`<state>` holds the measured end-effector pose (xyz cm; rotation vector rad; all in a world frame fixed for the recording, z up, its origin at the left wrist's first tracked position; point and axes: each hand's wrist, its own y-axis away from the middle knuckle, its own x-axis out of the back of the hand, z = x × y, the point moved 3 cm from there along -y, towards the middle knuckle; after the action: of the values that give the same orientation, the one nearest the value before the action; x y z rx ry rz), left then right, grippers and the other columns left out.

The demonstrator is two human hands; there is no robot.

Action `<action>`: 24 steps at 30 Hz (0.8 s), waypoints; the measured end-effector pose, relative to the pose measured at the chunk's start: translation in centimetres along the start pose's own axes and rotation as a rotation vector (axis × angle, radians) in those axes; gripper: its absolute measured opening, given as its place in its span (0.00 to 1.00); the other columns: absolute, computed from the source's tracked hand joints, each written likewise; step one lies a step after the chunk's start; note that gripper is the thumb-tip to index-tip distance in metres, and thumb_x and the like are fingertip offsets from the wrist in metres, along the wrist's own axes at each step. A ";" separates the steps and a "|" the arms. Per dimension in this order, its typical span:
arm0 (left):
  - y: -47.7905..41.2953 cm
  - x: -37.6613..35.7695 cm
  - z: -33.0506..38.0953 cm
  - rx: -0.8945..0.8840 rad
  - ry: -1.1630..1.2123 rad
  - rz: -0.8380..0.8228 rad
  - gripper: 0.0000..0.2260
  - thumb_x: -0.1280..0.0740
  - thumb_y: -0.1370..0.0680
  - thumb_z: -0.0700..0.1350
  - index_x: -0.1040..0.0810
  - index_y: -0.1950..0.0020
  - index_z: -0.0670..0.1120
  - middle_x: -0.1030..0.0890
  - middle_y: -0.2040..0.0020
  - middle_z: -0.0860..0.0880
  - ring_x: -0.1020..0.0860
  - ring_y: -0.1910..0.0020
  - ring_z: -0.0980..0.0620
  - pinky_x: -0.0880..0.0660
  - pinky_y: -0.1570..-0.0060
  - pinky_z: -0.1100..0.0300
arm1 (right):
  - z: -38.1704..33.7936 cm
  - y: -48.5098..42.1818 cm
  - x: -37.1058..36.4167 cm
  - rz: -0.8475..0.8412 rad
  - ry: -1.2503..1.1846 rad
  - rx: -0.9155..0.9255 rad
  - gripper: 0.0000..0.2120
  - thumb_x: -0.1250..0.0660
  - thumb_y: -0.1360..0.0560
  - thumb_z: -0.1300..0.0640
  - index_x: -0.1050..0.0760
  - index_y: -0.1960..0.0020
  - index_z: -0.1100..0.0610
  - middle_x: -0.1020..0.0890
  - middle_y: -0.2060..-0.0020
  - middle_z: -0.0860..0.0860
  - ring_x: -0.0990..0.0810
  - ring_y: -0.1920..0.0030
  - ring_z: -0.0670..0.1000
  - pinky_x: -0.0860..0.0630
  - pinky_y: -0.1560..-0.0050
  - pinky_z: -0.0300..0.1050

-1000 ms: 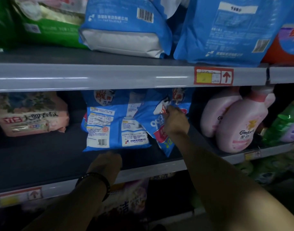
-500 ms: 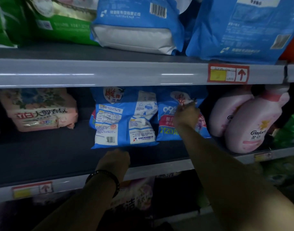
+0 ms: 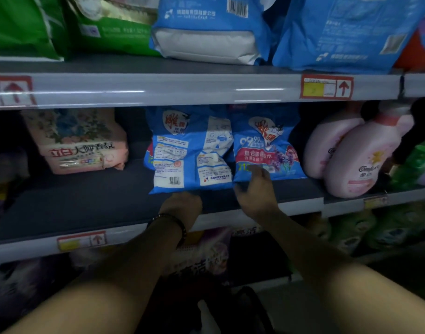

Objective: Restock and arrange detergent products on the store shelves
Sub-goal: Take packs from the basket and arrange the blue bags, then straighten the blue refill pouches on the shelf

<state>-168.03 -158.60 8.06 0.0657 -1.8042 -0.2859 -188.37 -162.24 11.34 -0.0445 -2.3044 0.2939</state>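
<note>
Two blue detergent bags stand side by side on the middle shelf (image 3: 86,201). The left bag (image 3: 189,150) shows its back label and barcode. The right bag (image 3: 267,150) faces front with red and purple print. My left hand (image 3: 182,206), with a dark bracelet at the wrist, rests on the shelf against the left bag's bottom edge, its fingertips hidden. My right hand (image 3: 254,191) is blurred, with loose fingers touching the right bag's lower left corner.
A pink flowered pack (image 3: 78,143) lies at the left of the same shelf, with bare shelf between it and the bags. Pink softener bottles (image 3: 356,155) crowd the right. Green (image 3: 105,27) and blue bags (image 3: 211,32) fill the shelf above.
The right bag, tilted a second ago with my right hand at its top, now stands upright beside the left bag. My right hand has dropped to its lower corner. My left hand stayed.
</note>
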 end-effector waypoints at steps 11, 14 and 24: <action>14.3 -1.4 3.4 -0.125 0.530 0.426 0.19 0.38 0.20 0.60 0.21 0.34 0.55 0.19 0.36 0.51 0.20 0.38 0.45 0.23 0.40 0.51 | -2.1 17.8 -1.3 -0.054 -0.217 -0.026 0.09 0.28 0.23 0.58 0.24 0.47 0.48 0.17 0.52 0.49 0.18 0.50 0.51 0.26 0.50 0.42; 19.5 -6.0 5.0 -0.150 0.768 0.279 0.14 0.35 0.19 0.56 0.20 0.35 0.56 0.18 0.37 0.56 0.19 0.39 0.55 0.21 0.40 0.55 | -1.4 22.8 -3.4 -0.114 -0.304 -0.152 0.10 0.28 0.22 0.58 0.24 0.49 0.44 0.17 0.53 0.46 0.18 0.52 0.47 0.25 0.53 0.37; 30.2 -23.4 1.8 0.237 1.059 -0.077 0.03 0.32 0.18 0.53 0.18 0.48 0.59 0.18 0.44 0.55 0.20 0.37 0.53 0.26 0.37 0.58 | 5.0 32.1 -8.9 -0.444 -0.129 -0.567 0.17 0.31 0.19 0.53 0.20 0.36 0.62 0.19 0.39 0.58 0.20 0.37 0.60 0.26 0.47 0.46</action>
<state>-160.57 -124.47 -7.62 0.3799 -0.7720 -0.0532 -187.87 -133.07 -5.57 0.2040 -2.3772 -0.5983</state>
